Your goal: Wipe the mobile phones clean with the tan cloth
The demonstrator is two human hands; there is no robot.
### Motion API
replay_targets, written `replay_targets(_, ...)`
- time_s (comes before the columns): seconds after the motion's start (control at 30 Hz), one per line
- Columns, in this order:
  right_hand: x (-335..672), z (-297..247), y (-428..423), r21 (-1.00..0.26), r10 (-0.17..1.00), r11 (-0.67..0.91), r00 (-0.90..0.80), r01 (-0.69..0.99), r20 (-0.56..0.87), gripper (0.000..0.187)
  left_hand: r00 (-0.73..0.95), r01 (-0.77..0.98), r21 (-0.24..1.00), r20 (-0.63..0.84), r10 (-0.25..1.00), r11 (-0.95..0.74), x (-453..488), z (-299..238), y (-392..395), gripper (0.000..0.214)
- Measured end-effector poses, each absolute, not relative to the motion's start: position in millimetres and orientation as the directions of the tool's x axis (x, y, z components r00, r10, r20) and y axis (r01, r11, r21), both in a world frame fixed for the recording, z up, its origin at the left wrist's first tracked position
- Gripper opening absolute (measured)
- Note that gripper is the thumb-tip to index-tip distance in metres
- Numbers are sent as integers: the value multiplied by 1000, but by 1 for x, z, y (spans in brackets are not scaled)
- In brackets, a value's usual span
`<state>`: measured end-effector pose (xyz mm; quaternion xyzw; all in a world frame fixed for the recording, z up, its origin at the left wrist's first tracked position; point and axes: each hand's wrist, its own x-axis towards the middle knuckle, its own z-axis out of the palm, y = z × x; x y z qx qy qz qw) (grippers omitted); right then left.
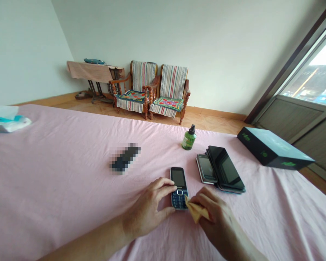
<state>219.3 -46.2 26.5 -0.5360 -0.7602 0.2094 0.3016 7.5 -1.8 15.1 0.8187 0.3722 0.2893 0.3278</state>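
A dark keypad phone (pixel 178 178) with a small screen lies face up on the pink cloth, its top pointing away from me. My left hand (pixel 151 207) steadies it from the left, with fingertips on its face and edge and the thumb by the lower left corner. Pinched in my right hand (pixel 216 214) is a folded yellow cloth (pixel 196 211), its tip touching the phone's lower right edge by the keys. Just beyond that hand lie a silver-edged phone (pixel 208 169) and a stack of larger black devices (pixel 226 170).
A green spray bottle (pixel 188 140) stands behind the phones. To the right sits a black box (pixel 274 148) with green lettering. A blurred-out dark object (pixel 125 158) lies left of centre. A tissue pack (pixel 8 123) is at the far left, and two wooden armchairs (pixel 168 92) stand beyond the pink-covered surface (pixel 70 174).
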Motion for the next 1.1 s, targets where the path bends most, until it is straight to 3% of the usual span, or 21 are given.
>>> replay_targets(0.23,218,18,-48,-614,939,342,-275,711,204,31,552,412,753,242,798,-514,8,15,-2,49)
replay_targets(0.53,197,21,-46,-555,892,451,-333,699,305,30,553,393,766,245,796,-509,8,14,-1,51)
replay_targets(0.83,205,18,-47,-551,927,373,-276,747,253,31,551,410,753,245,798,-514,7,15,-1,48)
replay_targets(1.1,196,23,-47,-556,899,437,-355,707,256,38,559,398,761,242,793,-512,8,15,-1,50)
